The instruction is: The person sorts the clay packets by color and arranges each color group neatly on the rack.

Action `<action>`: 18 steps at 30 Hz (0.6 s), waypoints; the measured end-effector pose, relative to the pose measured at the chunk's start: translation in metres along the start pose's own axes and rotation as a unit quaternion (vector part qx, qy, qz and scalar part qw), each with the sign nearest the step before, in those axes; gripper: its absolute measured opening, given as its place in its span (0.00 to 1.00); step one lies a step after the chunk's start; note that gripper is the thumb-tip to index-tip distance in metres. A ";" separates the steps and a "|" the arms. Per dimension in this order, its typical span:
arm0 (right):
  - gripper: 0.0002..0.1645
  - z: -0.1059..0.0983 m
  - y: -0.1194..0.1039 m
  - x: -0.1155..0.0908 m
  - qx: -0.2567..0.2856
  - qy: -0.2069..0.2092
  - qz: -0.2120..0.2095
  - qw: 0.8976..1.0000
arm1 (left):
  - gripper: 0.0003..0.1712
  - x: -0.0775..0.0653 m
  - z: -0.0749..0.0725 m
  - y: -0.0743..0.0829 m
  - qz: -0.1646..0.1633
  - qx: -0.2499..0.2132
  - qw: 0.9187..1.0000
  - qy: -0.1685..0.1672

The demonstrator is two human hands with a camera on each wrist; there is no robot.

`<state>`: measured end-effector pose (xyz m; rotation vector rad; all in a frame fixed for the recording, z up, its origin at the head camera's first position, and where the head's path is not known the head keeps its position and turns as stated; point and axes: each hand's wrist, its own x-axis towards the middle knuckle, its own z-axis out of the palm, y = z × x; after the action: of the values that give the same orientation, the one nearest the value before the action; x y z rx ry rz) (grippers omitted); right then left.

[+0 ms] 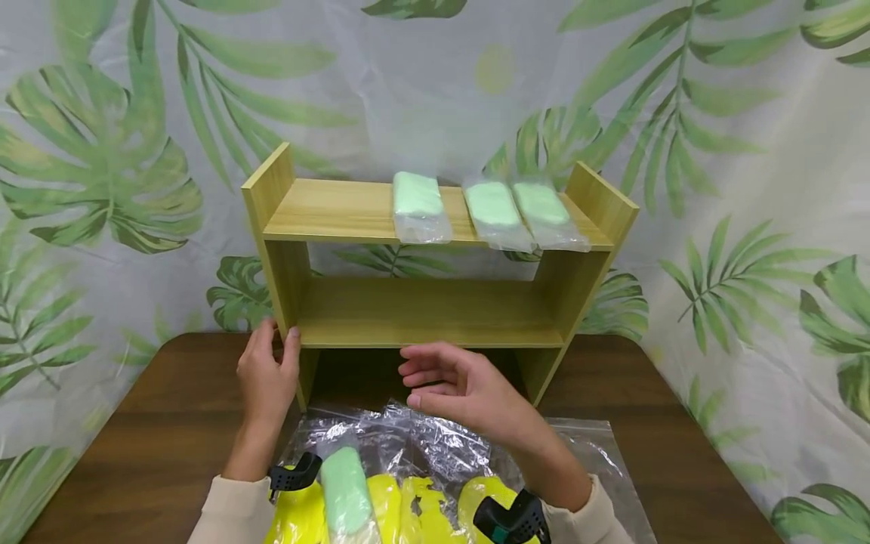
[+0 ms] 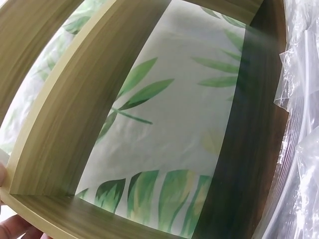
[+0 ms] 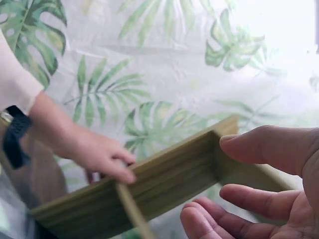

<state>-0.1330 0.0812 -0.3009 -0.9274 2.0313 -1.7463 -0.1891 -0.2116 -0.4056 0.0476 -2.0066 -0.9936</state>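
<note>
A light wooden shelf unit [image 1: 424,310] stands on the table. My left hand [image 1: 268,378] grips its left side panel at the middle board, thumb along the front edge and fingers round the outside. In the left wrist view only fingertips [image 2: 15,226] show at the panel's edge. My right hand [image 1: 469,385] hovers in front of the middle board, fingers loosely bent, holding nothing. On the top board lie three clear-wrapped pale green packs: one near the middle [image 1: 417,196], two close together at the right [image 1: 492,204].
Below my hands lies a heap of clear plastic bags [image 1: 435,442] with several yellow pieces [image 1: 384,502] and another wrapped green pack [image 1: 345,487]. The dark wooden table [image 1: 156,423] spreads to both sides. A leaf-patterned cloth [image 1: 435,91] hangs behind the shelf.
</note>
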 end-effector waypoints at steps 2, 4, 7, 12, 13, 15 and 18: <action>0.30 0.008 0.015 0.001 0.013 0.002 0.016 1.000 | 0.12 -0.001 -0.001 0.000 -0.002 0.002 1.000 -0.001; 0.30 0.016 0.030 0.002 0.024 0.008 0.031 0.999 | 0.12 -0.002 -0.002 -0.001 -0.004 0.005 1.000 -0.003; 0.29 0.028 0.049 0.005 0.040 0.017 0.050 0.998 | 0.13 -0.002 -0.002 -0.001 -0.003 0.008 1.000 -0.005; 0.27 0.047 0.072 0.010 0.031 0.027 0.079 0.996 | 0.12 -0.001 -0.001 -0.001 0.005 0.007 1.000 0.000; 0.27 0.050 0.076 0.011 0.026 0.029 0.085 0.996 | 0.12 -0.001 -0.001 -0.001 0.007 0.007 1.000 0.002; 0.27 0.057 0.082 0.014 0.018 0.032 0.101 0.994 | 0.12 0.000 0.000 -0.001 0.009 0.007 1.000 0.005; 0.27 0.067 0.091 0.016 0.011 0.036 0.123 0.992 | 0.13 -0.001 0.000 -0.002 0.009 0.009 1.000 0.005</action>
<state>-0.1287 0.0246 -0.3998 -0.5852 2.0650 -1.6847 -0.1891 -0.2122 -0.4074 0.0448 -2.0050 -0.9621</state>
